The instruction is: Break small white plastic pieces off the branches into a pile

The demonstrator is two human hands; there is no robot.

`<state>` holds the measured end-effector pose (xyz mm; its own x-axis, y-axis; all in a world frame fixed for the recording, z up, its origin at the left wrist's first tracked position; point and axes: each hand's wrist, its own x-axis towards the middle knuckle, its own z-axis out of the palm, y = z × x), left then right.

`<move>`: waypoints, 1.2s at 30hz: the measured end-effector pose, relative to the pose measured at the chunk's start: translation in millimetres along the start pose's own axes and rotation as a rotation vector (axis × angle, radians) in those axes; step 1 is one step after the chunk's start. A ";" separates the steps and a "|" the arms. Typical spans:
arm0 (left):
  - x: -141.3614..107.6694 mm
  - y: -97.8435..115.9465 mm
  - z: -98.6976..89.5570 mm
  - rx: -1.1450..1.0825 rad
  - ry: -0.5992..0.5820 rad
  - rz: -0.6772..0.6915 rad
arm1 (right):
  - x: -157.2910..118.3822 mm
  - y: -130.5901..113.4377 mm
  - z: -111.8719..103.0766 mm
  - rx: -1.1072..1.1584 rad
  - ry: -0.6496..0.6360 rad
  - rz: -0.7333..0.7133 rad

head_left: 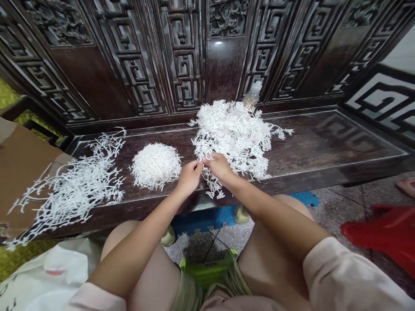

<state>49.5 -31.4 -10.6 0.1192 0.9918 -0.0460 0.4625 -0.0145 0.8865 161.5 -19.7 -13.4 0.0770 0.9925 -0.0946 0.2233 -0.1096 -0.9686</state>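
The white piece (208,155) sat right at the grip, pinched by the closed fingertips of the right hand (219,166) and seemingly the left hand (190,176) — its long axis too hidden to tell. The heap (233,129) lay just beyond, nearer the right hand; the mound (156,166) lay leftward, nearer the left — sprigs (73,185) farther out.

Bare forearms (154,231) converging forward; left hand (189,176), right hand (219,166) close together, fingers (210,161) pinched.
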 end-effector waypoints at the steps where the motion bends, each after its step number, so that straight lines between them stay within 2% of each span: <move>1: -0.7 0.6 2.2 0.003 0.029 -0.003 | 0.9 2.7 2.8 0.000 0.017 -0.001; 3: -6.1 3.7 7.4 0.031 0.080 0.013 | 5.3 8.4 5.4 -0.016 0.049 -0.008; 5: -16.9 10.5 12.5 0.076 0.109 0.094 | 14.7 12.6 0.2 -0.027 0.142 0.029; 8: -32.9 23.1 12.3 0.075 0.086 0.233 | 35.4 13.3 -24.3 -0.033 0.380 0.135; 9: -34.0 25.5 8.1 0.050 0.069 0.242 | 41.6 12.2 -34.4 -0.042 0.418 0.117; 11: -25.4 23.1 -8.2 0.002 0.079 0.171 | 49.0 9.1 -51.2 -0.061 0.377 0.059; 13: -4.5 9.0 -33.5 0.005 0.171 0.037 | 48.6 6.2 -58.0 -0.061 0.277 0.048; 15: 19.9 -15.5 -62.7 0.076 0.365 -0.039 | 42.3 4.1 -54.2 -0.067 0.176 0.070; 16: 30.4 -29.6 -76.4 0.129 0.410 -0.052 | 38.3 3.4 -49.8 -0.076 0.131 0.080; 18: 45.0 -56.4 -97.8 0.195 0.454 -0.148 | 30.9 2.7 -39.1 -0.099 0.051 0.088; 21: 52.9 -80.4 -110.3 0.274 0.486 -0.259 | 25.2 4.7 -25.7 -0.134 -0.039 0.107; 23: 53.4 -82.3 -108.0 0.323 0.496 -0.272 | 24.8 7.9 -20.2 -0.154 -0.090 0.127; 25: 52.1 -74.9 -100.4 0.369 0.473 -0.256 | 25.2 11.2 -16.9 -0.158 -0.124 0.145; 27: 48.5 -62.0 -89.0 0.409 0.389 -0.201 | 25.1 12.5 -15.2 -0.132 -0.148 0.146; 31: 32.6 -34.7 -58.9 0.345 -0.043 -0.058 | 22.2 7.4 -15.1 -0.084 -0.224 0.130; 32: 27.8 -29.5 -51.3 0.327 -0.114 -0.032 | 21.2 5.5 -15.4 -0.079 -0.249 0.128; 33: 23.3 -25.1 -44.4 0.327 -0.139 -0.007 | 20.2 3.8 -15.6 -0.070 -0.271 0.127; 36: 14.2 -16.8 -30.6 0.378 -0.079 0.070 | 17.9 1.4 -15.4 -0.025 -0.310 0.118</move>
<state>16.6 -13.2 -12.0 0.2223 0.9741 -0.0403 0.7404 -0.1418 0.6570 178.2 -3.0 -13.0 -0.1946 0.9415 -0.2751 0.2541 -0.2225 -0.9412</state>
